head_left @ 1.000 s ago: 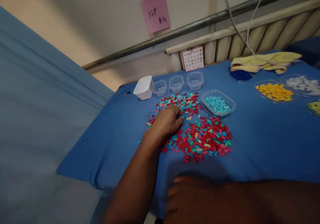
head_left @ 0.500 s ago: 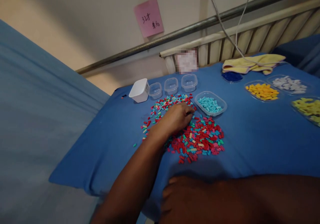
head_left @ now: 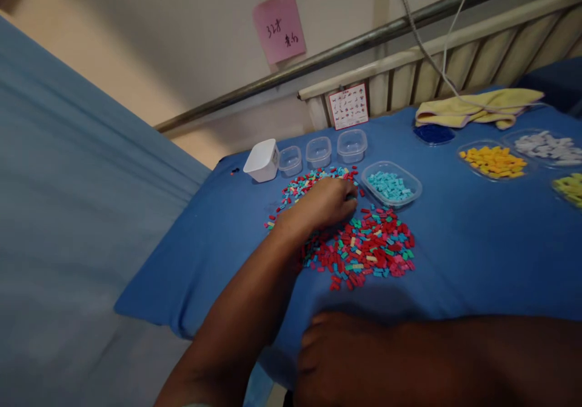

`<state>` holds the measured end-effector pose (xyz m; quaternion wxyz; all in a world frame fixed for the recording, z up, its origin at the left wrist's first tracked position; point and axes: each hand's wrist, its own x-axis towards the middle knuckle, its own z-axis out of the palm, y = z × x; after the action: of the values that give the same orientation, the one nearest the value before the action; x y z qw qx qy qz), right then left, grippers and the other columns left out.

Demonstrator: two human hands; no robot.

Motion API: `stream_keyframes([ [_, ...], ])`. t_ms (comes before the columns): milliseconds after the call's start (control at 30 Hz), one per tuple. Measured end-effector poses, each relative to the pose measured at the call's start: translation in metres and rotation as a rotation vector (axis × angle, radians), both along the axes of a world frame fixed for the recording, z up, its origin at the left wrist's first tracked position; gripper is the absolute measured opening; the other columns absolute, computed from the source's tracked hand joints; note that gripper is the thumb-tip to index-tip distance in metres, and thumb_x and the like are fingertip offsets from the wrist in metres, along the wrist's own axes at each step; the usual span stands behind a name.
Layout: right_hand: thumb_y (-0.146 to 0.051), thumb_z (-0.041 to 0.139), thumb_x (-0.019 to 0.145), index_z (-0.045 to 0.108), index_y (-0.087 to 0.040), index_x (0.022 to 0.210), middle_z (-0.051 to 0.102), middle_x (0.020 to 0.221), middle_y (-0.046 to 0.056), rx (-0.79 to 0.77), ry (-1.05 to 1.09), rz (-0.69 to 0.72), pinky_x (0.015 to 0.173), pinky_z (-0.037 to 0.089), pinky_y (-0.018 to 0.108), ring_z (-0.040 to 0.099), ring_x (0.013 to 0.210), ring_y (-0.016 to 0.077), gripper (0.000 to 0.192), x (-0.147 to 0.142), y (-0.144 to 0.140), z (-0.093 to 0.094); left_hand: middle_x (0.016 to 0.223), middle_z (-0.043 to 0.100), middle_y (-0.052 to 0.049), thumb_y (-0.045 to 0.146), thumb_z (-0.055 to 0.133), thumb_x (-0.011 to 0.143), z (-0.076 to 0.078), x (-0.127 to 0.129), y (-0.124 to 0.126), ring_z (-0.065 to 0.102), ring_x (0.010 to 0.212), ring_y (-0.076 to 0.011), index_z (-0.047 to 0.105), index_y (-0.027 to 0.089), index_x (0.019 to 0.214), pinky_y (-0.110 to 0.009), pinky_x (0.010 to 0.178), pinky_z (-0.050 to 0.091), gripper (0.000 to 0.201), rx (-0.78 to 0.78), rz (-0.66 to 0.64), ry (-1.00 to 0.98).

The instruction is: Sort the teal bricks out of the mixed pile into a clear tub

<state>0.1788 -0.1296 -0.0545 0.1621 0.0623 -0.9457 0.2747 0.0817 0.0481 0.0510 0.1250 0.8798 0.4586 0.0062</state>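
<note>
- Red, teal and yellow small bricks (head_left: 364, 246) lie heaped under the left hand (head_left: 325, 204), spreading toward 5 o'clock.
- Left grip curls palm-down; contents cannot be told.
- Right hand (head_left: 336, 358) rests loosely closed at the tabletop (head_left: 477, 261) edge.

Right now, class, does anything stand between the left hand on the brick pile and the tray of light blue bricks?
Nothing visible does. The left hand rests on the mixed bricks; only bare blue cloth separates it from the tray.
</note>
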Motion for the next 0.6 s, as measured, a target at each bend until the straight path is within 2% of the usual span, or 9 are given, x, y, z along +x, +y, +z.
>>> stream_keyframes([
  [133, -0.048, 0.071, 0.109, 0.077, -0.029, 0.098, 0.079, 0.094, -0.004, 0.012, -0.007, 0.031, 0.07, 0.039, 0.039, 0.069, 0.09, 0.021, 0.022, 0.001, 0.005, 0.002, 0.116, 0.083, -0.01, 0.022, 0.065, 0.105, 0.013, 0.023, 0.009, 0.075, 0.098, -0.0228, 0.083, 0.018, 0.119, -0.035, 0.092, 0.057, 0.023, 0.04, 0.015, -0.17],
  [267, -0.046, 0.071, 0.108, 0.075, -0.028, 0.098, 0.081, 0.097, -0.003, 0.007, 0.039, 0.082, 0.071, 0.041, 0.038, 0.072, 0.094, 0.0212, 0.021, 0.003, 0.009, 0.0, 0.132, 0.08, -0.013, 0.016, 0.061, 0.107, 0.011, 0.052, 0.025, 0.075, 0.113, -0.0249, 0.076, 0.016, 0.138, -0.039, 0.104, 0.058, 0.035, 0.141, -0.014, -0.215],
  [333, -0.043, 0.072, 0.107, 0.075, -0.027, 0.097, 0.082, 0.1, -0.002, 0.009, 0.046, 0.095, 0.072, 0.042, 0.038, 0.072, 0.096, 0.0211, 0.018, 0.004, 0.01, 0.001, 0.14, 0.077, -0.015, 0.013, 0.061, 0.106, 0.009, 0.055, 0.029, 0.074, 0.119, -0.0258, 0.072, 0.014, 0.146, -0.041, 0.108, 0.057, 0.041, 0.179, 0.003, -0.209],
  [400, -0.041, 0.074, 0.106, 0.075, -0.028, 0.096, 0.082, 0.097, -0.003, 0.026, 0.02, 0.074, 0.07, 0.041, 0.038, 0.071, 0.092, 0.0211, 0.017, 0.003, 0.009, 0.002, 0.138, 0.077, -0.015, 0.014, 0.061, 0.106, 0.01, 0.045, 0.025, 0.073, 0.119, -0.0256, 0.074, 0.014, 0.142, -0.041, 0.108, 0.056, 0.038, 0.203, 0.039, -0.213],
  [467, -0.038, 0.075, 0.106, 0.075, -0.029, 0.096, 0.081, 0.094, -0.004, 0.038, -0.002, 0.043, 0.071, 0.041, 0.039, 0.07, 0.091, 0.0213, 0.014, 0.002, 0.006, 0.001, 0.128, 0.079, -0.012, 0.017, 0.062, 0.107, 0.014, 0.024, 0.014, 0.074, 0.112, -0.024, 0.079, 0.016, 0.128, -0.039, 0.104, 0.057, 0.027, 0.201, 0.083, -0.241],
  [600, -0.037, 0.081, 0.102, 0.076, -0.029, 0.099, 0.081, 0.096, -0.005, 0.001, 0.007, 0.002, 0.079, 0.043, 0.038, 0.07, 0.093, 0.0199, 0.009, -0.003, -0.001, -0.008, 0.104, 0.081, -0.005, 0.019, 0.067, 0.103, 0.023, -0.035, -0.025, 0.072, 0.093, -0.0188, 0.081, 0.018, 0.106, -0.032, 0.086, 0.056, 0.014, 0.04, 0.156, -0.314],
])
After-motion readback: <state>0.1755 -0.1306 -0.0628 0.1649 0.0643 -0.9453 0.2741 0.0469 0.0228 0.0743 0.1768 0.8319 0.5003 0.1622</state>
